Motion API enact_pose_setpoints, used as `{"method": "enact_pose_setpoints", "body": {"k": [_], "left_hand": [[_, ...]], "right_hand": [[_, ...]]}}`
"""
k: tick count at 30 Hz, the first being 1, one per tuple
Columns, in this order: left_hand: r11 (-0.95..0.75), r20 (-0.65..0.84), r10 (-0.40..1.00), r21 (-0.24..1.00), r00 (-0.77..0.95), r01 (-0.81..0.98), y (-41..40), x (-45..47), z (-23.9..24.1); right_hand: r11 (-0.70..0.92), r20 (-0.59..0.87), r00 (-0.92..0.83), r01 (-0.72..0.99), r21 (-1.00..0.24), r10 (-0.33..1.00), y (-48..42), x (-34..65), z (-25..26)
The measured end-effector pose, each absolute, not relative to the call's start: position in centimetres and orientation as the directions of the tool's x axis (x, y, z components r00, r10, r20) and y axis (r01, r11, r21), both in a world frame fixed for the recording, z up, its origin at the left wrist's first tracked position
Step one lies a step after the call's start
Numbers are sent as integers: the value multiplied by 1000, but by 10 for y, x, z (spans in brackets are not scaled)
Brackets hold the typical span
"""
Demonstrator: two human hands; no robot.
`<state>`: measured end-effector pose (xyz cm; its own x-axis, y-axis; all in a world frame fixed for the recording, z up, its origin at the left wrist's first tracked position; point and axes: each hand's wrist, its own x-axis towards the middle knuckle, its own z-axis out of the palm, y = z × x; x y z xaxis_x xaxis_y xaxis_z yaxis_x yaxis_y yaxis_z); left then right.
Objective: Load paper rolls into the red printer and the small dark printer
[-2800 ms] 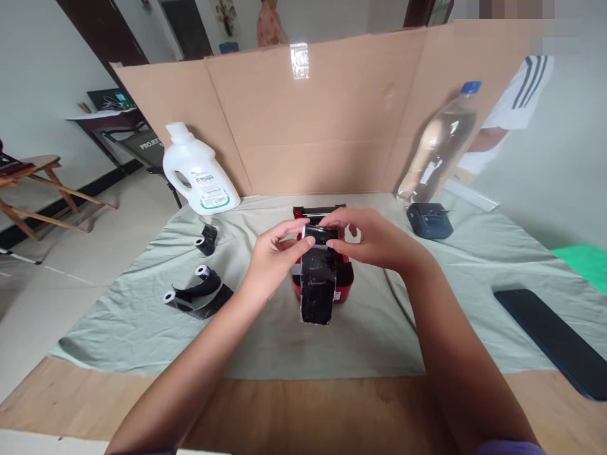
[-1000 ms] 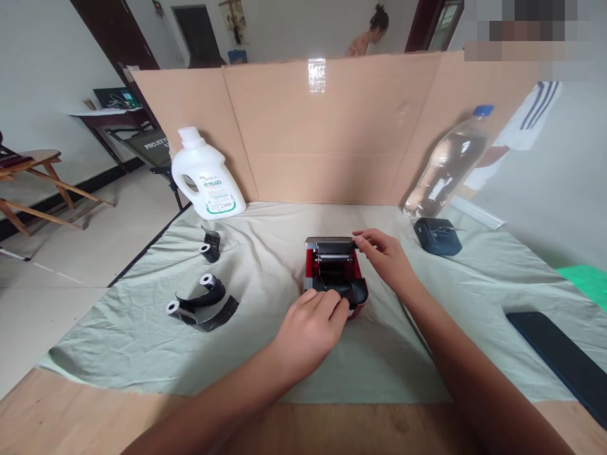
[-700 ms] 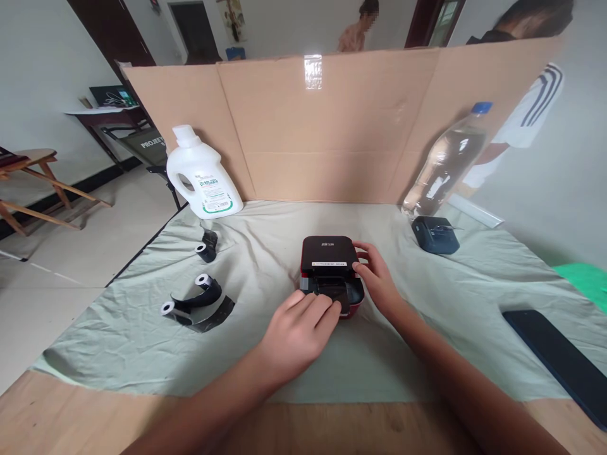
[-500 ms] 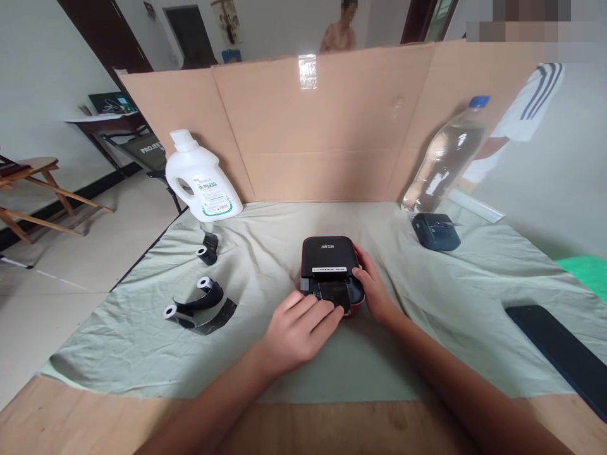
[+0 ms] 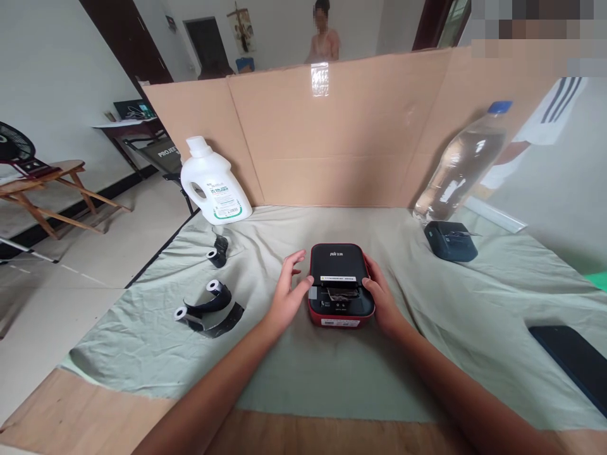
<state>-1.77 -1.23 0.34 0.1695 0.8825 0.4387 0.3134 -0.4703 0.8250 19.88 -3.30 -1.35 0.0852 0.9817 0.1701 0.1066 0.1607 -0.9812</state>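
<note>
A small label printer (image 5: 336,262) with a black top and a red base rests on the cloth in front of me. A short piece of dark strip pokes from its slot. My right hand (image 5: 384,297) holds the printer's right side, thumb on the top edge and fingers along the far side. To the left, my left hand (image 5: 288,291) is open with its fingers apart, its thumb tip at the printer's left edge. Further left lie black ribbon rolls (image 5: 218,296) with loose tails, and a smaller black roll (image 5: 217,254) behind them.
A white detergent bottle (image 5: 215,183) leans against a cardboard screen (image 5: 332,139) at the back left. A clear bottle with a blue cap (image 5: 462,164) leans at the right, behind a dark boxy device (image 5: 450,241). A dark phone (image 5: 571,360) lies at the right. A person stands beyond the screen.
My left hand has come off the printer's front strip and moved to its left side, opening. The dark strip now lies shorter at the slot. My right hand stays on the printer; the view has shifted.
</note>
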Motion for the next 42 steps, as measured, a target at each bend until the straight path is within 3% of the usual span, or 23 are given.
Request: {"method": "enact_pose_setpoints", "body": {"k": [2, 4, 6, 8, 10, 12, 14, 18, 22, 28, 33, 42], "left_hand": [[-306, 252, 940, 920, 230, 243, 2, -19, 3], [-242, 186, 951, 945, 247, 220, 15, -30, 14], [-229, 174, 966, 920, 192, 319, 29, -55, 36], [-182, 140, 983, 798, 117, 574, 44, -94, 60], [25, 122, 985, 590, -120, 807, 59, -136, 77], [314, 61, 931, 366, -359, 876, 73, -172, 82], [464, -71, 885, 206, -460, 861, 84, -194, 75], [440, -186, 892, 141, -412, 887, 95, -209, 54], [406, -144, 912, 188, -384, 894, 79, -219, 56], [490, -66, 871, 38, -488, 871, 29, -233, 70], [543, -44, 839, -11, -542, 840, 8, -233, 64], [597, -10, 802, 27, -597, 802, -27, -285, 56]], "right_hand": [[155, 162, 78, 83, -984, 984, -32, 199, -16], [157, 162, 84, 58, -986, 983, -32, 199, -17], [166, 170, 95, 54, -985, 981, -31, 200, -18], [174, 181, 98, 69, -982, 979, -31, 200, -18], [178, 187, 95, 90, -980, 978, -31, 201, -18], [176, 185, 77, 109, -978, 980, -31, 201, -18], [182, 191, 78, 114, -977, 978, -31, 202, -19], [188, 200, 106, 113, -976, 974, -29, 201, -22], [166, 173, 101, 73, -983, 980, -30, 201, -21], [156, 157, 87, 9, -988, 984, -30, 202, -20], [174, 173, 109, -1, -985, 979, -30, 200, -22], [165, 160, 118, -33, -986, 980, -31, 200, -21]]}}
